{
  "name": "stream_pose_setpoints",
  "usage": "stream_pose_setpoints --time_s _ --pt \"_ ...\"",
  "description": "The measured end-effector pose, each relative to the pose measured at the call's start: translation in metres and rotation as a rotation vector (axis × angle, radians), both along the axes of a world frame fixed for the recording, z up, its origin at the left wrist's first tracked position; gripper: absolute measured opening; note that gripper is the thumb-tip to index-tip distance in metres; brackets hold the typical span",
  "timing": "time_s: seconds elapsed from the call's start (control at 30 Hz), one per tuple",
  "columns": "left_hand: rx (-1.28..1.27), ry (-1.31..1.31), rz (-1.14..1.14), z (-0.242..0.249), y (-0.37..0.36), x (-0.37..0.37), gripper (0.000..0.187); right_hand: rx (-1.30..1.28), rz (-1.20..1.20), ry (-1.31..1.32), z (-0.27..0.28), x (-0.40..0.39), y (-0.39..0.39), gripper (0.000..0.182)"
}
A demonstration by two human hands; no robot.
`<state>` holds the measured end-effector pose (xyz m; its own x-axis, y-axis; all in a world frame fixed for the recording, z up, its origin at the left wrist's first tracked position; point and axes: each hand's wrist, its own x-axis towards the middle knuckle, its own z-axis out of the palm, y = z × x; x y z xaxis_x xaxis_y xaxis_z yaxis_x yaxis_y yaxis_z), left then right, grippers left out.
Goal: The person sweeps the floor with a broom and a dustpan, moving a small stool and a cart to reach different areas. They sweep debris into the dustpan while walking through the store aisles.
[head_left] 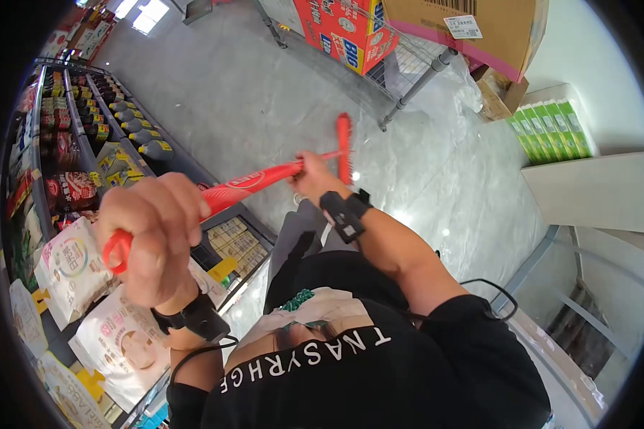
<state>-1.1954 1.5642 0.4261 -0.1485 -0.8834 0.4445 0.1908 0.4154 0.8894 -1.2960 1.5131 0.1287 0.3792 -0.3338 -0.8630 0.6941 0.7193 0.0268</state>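
A red broom handle (240,187) slants from the left towards the middle of the view. My left hand (150,232) is wrapped round its upper end, with a red tip showing by the fingers. Lower on the handle, my right hand (313,177) grips it close to the broom's head. That red brush head (344,146) is over the grey floor (265,93), just beyond my right hand; its bristles face right. Both wrists wear black straps with small devices.
Shelves of bottles (156,149) and white packages (125,343) line the left. At the top, a wire cart (408,68) carries a red box (336,28) and a cardboard box (508,36). Green packs (551,129) and a white panel (593,189) stand right.
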Motion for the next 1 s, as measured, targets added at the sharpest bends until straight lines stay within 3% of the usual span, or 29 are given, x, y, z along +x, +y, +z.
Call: stream_pose_setpoints --time_s 0.1,0.23,0.4,0.47,0.57,0.67,0.73,1.0 --pt "0.079 0.030 0.069 -0.012 -0.001 -0.016 0.019 0.010 0.007 0.198 0.010 -0.041 0.002 0.011" --pt "0.187 0.146 0.145 -0.039 -0.013 -0.025 0.018 0.123 -0.073 0.261 -0.017 -0.075 0.000 0.013" --pt "0.365 0.287 0.183 -0.084 -0.051 -0.013 0.012 0.240 -0.066 0.316 -0.020 -0.062 -0.023 0.014" --pt "0.415 0.333 0.216 -0.091 -0.073 0.005 0.018 0.233 -0.002 0.292 -0.032 -0.042 -0.037 0.014" --pt "0.466 0.370 0.156 -0.099 -0.116 0.054 0.027 0.218 -0.007 0.196 -0.041 0.004 -0.066 0.013" --pt "0.450 0.246 0.176 -0.101 -0.166 0.115 0.036 0.173 -0.017 0.103 -0.045 0.070 -0.109 0.008" --pt "0.463 0.369 0.260 -0.098 -0.197 0.162 0.034 0.116 -0.008 0.076 -0.048 0.125 -0.143 0.006" --pt "0.347 0.170 0.326 -0.057 -0.293 0.353 0.036 -0.021 0.109 -0.170 -0.025 0.364 -0.270 0.007"
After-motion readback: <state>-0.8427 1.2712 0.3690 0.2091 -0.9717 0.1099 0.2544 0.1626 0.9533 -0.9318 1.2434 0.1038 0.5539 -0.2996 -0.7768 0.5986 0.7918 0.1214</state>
